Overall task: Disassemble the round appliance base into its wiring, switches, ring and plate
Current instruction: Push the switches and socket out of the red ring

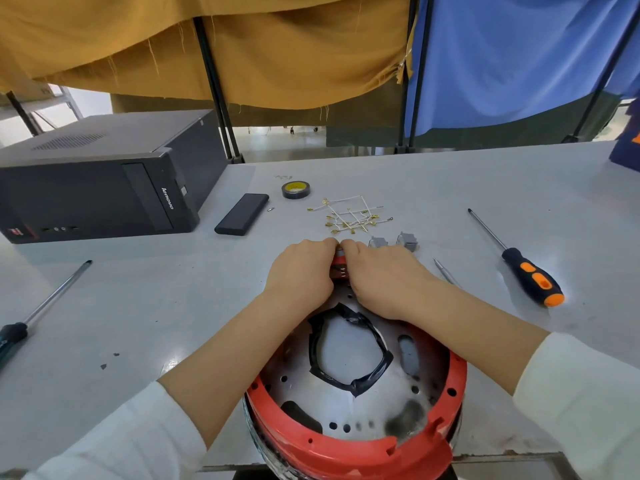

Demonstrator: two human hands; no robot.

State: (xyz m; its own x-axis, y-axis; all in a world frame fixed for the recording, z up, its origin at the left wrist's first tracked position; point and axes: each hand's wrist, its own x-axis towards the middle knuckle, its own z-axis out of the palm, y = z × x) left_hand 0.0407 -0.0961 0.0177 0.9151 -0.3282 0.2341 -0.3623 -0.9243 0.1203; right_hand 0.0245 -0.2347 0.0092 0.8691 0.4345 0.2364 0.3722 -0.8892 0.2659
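Both hands, left hand [300,268] and right hand [379,271], are pinching a switch [340,252] at the far rim of the red ring [349,448] on the surface [450,188], grips curled tight; next move is probably working it free.

We record a single view, from a head-worn wide-angle camera looking forward and down across the pale grey desk [450,188]. It sits close above the work: the round red-rimmed appliance base [353,441] fills the lower centre at the near desk edge, partly cut by the frame bottom. Straight edges bow near the borders. The far field reaches the mustard-yellow cloth curtain [207,46] and blue cloth curtain [519,57]. No second view exists for overlap.
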